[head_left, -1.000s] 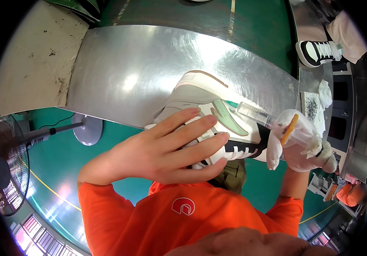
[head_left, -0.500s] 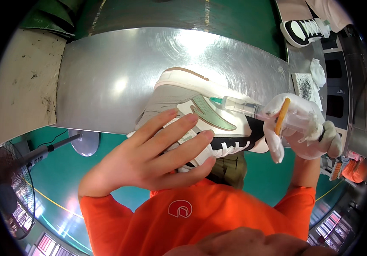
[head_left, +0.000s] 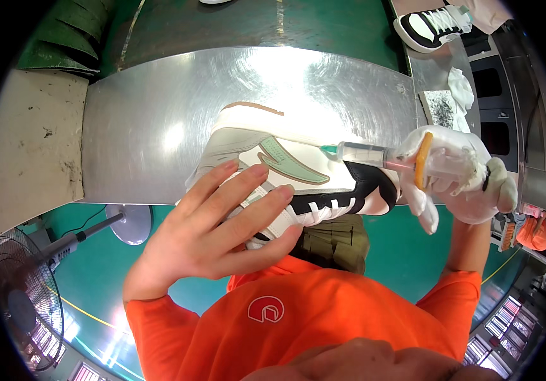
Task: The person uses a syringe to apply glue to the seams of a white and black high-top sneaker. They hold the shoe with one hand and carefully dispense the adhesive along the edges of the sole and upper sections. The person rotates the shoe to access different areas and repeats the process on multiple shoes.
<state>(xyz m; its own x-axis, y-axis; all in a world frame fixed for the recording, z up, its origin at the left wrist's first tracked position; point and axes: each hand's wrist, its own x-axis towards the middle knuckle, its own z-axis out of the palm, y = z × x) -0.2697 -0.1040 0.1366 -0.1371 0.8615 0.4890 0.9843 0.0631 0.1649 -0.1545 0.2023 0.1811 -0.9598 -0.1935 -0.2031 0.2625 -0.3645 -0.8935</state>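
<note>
A white, grey and black sneaker (head_left: 293,166) with a pale green side patch lies on its side at the near edge of a metal plate, toe to the right. My bare left hand (head_left: 215,225) grips it across the laces and tongue, fingers spread over the upper; the thumb is hidden. In my white-gloved right hand (head_left: 454,168) is a clear syringe (head_left: 365,154) with a green tip. The tip points left, at the seam between upper and sole, right of the patch; whether it touches cannot be made out. A yellow band (head_left: 423,160) circles a gloved finger.
Beneath the sneaker spreads the shiny metal plate (head_left: 139,127), with a green belt (head_left: 222,28) beyond. At the right are a black-speckled white block (head_left: 438,108), a crumpled white cloth (head_left: 460,90) and another sneaker (head_left: 430,30). A fan (head_left: 25,298) stands at lower left.
Along the sole seam, the syringe tip has moved toward the toe, away from the green patch. My left hand keeps its hold on the sneaker. The view has shifted slightly.
</note>
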